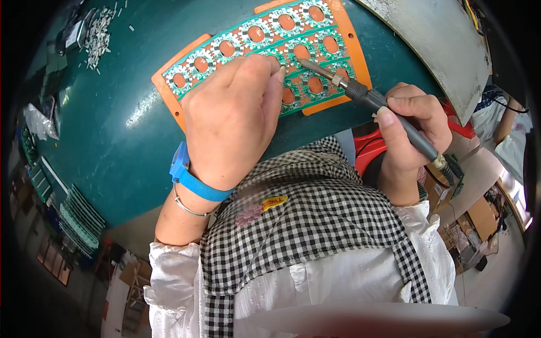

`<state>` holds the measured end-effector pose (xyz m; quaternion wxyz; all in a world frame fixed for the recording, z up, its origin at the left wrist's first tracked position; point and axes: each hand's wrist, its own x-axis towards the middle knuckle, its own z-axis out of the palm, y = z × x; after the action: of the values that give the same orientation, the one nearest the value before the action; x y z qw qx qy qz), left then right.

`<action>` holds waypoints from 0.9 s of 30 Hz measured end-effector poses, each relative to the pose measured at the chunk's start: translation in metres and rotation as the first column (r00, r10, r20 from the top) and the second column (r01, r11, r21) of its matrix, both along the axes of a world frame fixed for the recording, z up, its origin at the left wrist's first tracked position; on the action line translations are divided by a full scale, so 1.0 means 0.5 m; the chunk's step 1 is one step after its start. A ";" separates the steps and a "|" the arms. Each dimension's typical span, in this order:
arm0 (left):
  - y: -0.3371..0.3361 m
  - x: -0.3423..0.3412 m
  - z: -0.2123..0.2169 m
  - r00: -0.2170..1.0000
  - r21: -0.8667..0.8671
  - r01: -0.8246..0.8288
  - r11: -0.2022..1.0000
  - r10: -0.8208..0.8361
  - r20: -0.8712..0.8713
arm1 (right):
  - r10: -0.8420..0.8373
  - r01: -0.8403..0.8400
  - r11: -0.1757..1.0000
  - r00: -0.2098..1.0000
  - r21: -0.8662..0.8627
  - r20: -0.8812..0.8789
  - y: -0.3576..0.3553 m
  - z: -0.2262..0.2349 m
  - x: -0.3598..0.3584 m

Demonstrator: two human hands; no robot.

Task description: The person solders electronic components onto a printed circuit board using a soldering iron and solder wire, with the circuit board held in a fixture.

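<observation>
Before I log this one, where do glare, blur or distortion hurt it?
Head view: whitish glare streaks the green tabletop, left of the left hand; a blurred shape crosses the bottom right; fisheye curvature and black corners mark the rim; circuit boards and soldering iron look fairly sharp.

Both hands up in front, left reaching slightly further. Left hand (231, 110): back up, fingers curled under, thumb against the index side, fingertips mostly hidden. Left wrist (211, 169) roughly in line with left forearm (179, 222). Right hand (414, 124): pen-style grip, thumb and index tips near each other, nails visible, other fingers bent. Right forearm (399, 185) shows only briefly above the sleeve.
</observation>
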<state>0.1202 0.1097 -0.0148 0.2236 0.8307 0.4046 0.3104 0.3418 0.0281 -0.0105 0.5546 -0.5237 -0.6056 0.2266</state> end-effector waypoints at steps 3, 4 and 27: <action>-0.002 0.002 0.004 1.000 -0.030 -0.009 1.000 0.008 -0.016 | 0.023 -0.024 0.999 1.000 0.027 0.020 0.004 0.001 0.004; -0.002 0.003 0.003 1.000 -0.030 -0.006 1.000 0.005 -0.021 | 0.023 -0.024 0.999 1.000 0.027 0.019 0.005 0.003 0.005; 0.015 0.026 -0.002 0.999 -0.032 0.001 0.999 0.000 0.034 | -0.015 0.016 1.000 0.998 0.018 -0.055 0.013 -0.001 0.030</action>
<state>0.1332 0.1171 -0.0155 0.2437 0.8217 0.4056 0.3177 0.3568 0.0345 -0.0112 0.5775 -0.5168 -0.5883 0.2310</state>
